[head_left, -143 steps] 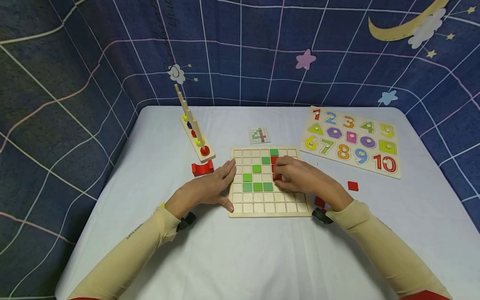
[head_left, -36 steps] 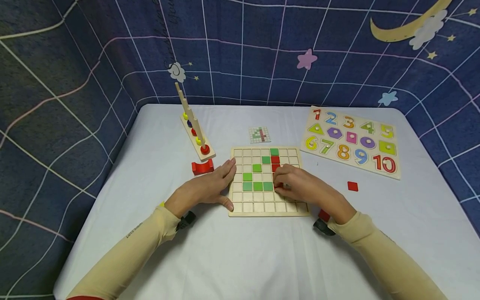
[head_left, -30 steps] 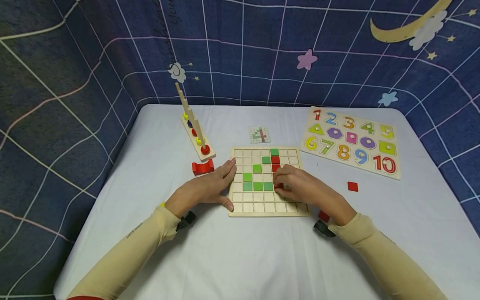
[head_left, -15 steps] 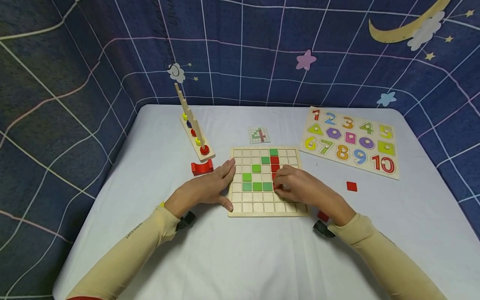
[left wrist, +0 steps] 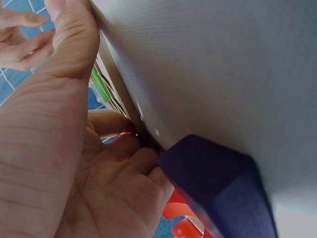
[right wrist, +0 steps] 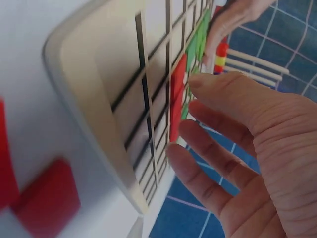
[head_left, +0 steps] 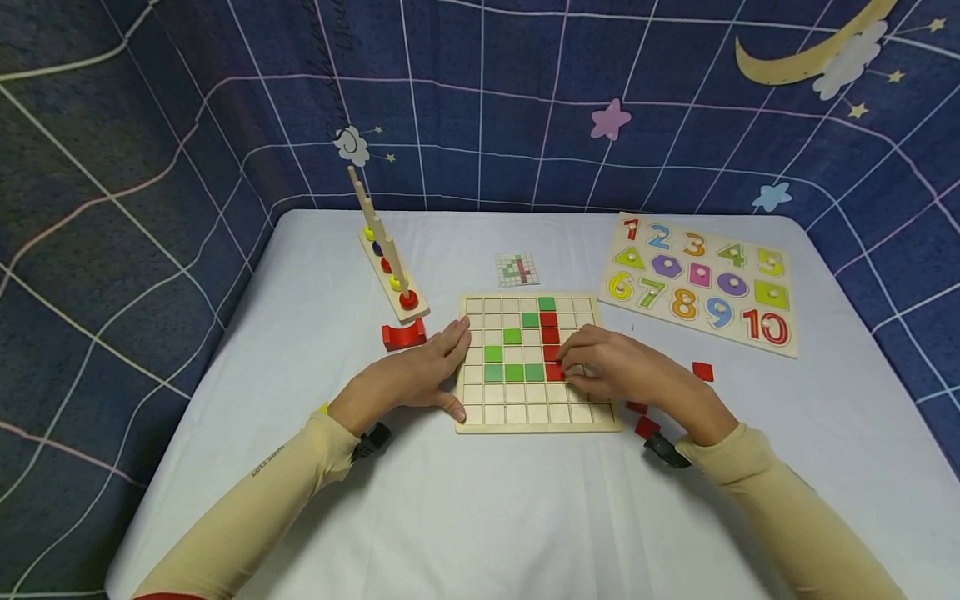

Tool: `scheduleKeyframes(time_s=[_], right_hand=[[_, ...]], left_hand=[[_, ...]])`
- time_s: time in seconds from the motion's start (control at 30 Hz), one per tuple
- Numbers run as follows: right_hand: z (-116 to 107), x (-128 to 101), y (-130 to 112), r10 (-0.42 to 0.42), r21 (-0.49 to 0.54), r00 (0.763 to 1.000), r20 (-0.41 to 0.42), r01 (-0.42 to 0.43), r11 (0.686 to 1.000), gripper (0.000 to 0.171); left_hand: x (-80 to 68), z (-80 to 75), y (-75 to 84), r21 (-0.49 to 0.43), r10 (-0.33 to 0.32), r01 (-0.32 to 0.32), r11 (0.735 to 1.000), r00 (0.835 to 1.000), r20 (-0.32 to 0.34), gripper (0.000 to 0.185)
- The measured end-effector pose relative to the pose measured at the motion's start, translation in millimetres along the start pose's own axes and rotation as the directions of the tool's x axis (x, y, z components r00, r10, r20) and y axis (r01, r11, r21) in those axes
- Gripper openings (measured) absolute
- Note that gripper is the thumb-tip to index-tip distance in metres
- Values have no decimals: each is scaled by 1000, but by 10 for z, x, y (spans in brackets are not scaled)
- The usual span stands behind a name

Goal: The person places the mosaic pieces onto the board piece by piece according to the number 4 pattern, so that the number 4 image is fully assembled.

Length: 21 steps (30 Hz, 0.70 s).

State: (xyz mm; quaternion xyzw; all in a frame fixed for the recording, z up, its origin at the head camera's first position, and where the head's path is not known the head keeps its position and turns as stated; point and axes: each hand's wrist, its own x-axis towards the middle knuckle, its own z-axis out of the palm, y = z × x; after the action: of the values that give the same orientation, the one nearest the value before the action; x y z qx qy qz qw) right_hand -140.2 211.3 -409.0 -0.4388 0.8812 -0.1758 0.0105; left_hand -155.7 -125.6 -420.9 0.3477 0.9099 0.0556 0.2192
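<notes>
Starting at your left, the white table (head_left: 225,400) runs bare from its near left edge up to a wooden peg stacker (head_left: 390,267) standing toward the back, with a red arch block (head_left: 403,335) lying just in front of it. Your left hand (head_left: 420,375) lies flat, fingers straight and relaxed, pressed against the left edge of the wooden grid board (head_left: 536,417), holding nothing. The board sits at the table's middle; green tiles (head_left: 513,372) form a diagonal and a row, and a column of red tiles (head_left: 550,336) stands beside them. Just behind the board lies a small pattern card (head_left: 517,270). Your right hand (head_left: 626,371) rests over the board's right half, fingers loosely extended, fingertips (head_left: 573,367) touching the lowest red tile (head_left: 555,372) in its cell, not gripping it. Loose red tiles (head_left: 647,427) lie just off the board's right edge near your wrist, another (head_left: 702,372) farther right. The number puzzle (head_left: 701,279) fills the back right; open cloth lies before it.
</notes>
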Motion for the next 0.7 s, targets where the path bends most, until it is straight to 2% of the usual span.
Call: scheduleKeyframes(time_s=[0.2,0.43,0.63,0.7], right_hand=[[-76,-131,51,60,-13,997,44,-60,998,14],[-163,-331,86,137,19,986,98,-139,990,11],[-211,-510,96,218,31,963,159,-225,974,11],[-218,-570,87,262,35,948,182,-273,961,13]], left_hand=[[0,6,5,8,0,0,1000,1000,1,130],[6,-1,7,21,2,-2,1000,1000,-2,129],[-2,-7,9,12,-4,4,1000,1000,4,129],[-3,-6,7,12,-6,6,1000,1000,5,129]])
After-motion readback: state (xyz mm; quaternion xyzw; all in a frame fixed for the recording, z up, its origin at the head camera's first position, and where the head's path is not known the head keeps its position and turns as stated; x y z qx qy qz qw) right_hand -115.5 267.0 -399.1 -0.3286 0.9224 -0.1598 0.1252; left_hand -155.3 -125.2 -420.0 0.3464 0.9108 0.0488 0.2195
